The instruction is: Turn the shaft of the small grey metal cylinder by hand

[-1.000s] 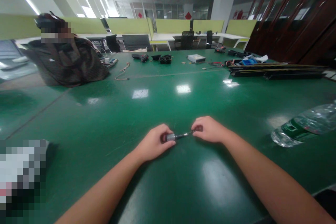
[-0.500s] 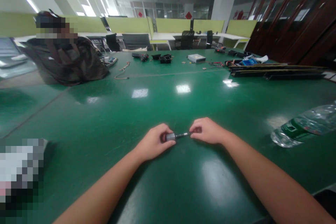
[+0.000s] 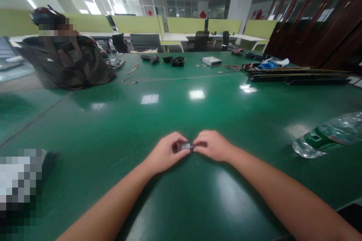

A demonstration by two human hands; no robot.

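Note:
Just above the middle of the green tabletop (image 3: 118,131), my left hand (image 3: 165,152) is closed round a small grey cylinder (image 3: 185,146), thumb below and fingers above. A thin dark shaft (image 3: 192,146) comes out of the cylinder's right end. My right hand (image 3: 213,145) pinches this shaft close to the cylinder, its fingertips almost meeting those of the left. The fingers hide most of the shaft and its tip, so I cannot tell exactly what kind of tool or part it is.
A clear water bottle (image 3: 325,139) with a green label lies at the right. A blurred-out box-like object (image 3: 21,177) is at the left edge. Farther back are a dark bag (image 3: 76,64), a cable (image 3: 130,75), a white box (image 3: 211,61) and long black strips (image 3: 296,77).
My right hand has moved left along the shaft, up to the cylinder, covering the silver length that showed before. My left hand keeps its hold almost in place.

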